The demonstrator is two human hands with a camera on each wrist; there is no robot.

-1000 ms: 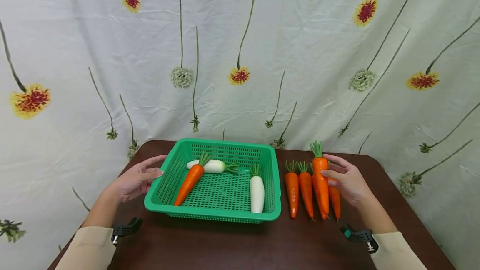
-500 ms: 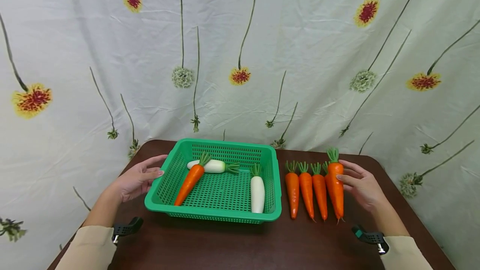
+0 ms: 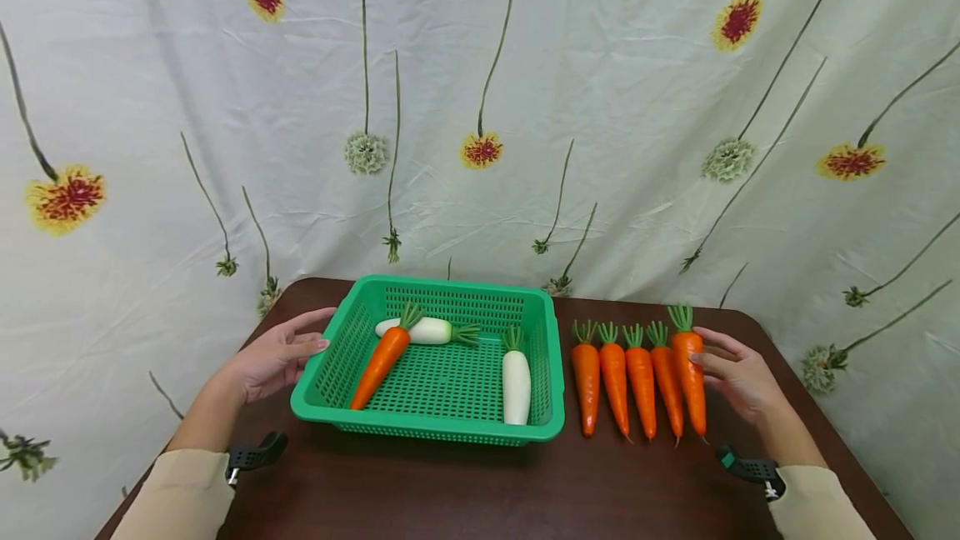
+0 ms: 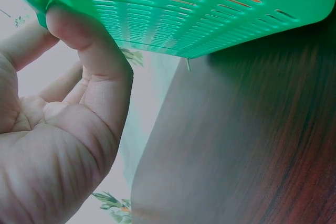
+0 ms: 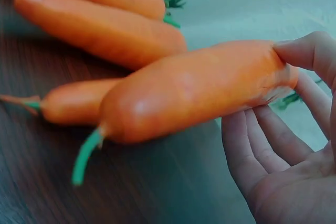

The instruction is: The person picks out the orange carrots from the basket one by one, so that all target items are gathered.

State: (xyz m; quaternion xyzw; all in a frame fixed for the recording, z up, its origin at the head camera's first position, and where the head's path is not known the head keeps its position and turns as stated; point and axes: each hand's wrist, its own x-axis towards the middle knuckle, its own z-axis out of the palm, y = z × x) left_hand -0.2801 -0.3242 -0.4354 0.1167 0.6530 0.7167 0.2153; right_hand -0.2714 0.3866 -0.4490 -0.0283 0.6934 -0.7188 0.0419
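Observation:
At the right end of a row of carrots, my right hand [image 3: 738, 375] pinches a carrot [image 3: 687, 373] near its leafy top between thumb and fingers. In the right wrist view this carrot [image 5: 184, 95] slants over its neighbour [image 5: 79, 100], its tip toward the camera. My left hand [image 3: 279, 357] grips the left rim of a green perforated basket [image 3: 427, 429], thumb at the lip in the left wrist view. Inside the basket lie an orange carrot [image 3: 381, 367], a white radish [image 3: 427, 331] partly under it, and another white radish [image 3: 516, 387] upright along the right side.
Several more carrots [image 3: 613, 382] lie side by side between basket and right hand, leaves pointing away. The dark wooden table [image 3: 450, 494] ends at the back against a white flower-printed cloth [image 3: 480, 48].
My right hand has carried its carrot rightward and lowered it from above the other carrots to the end of the row. My left hand stays at the basket rim.

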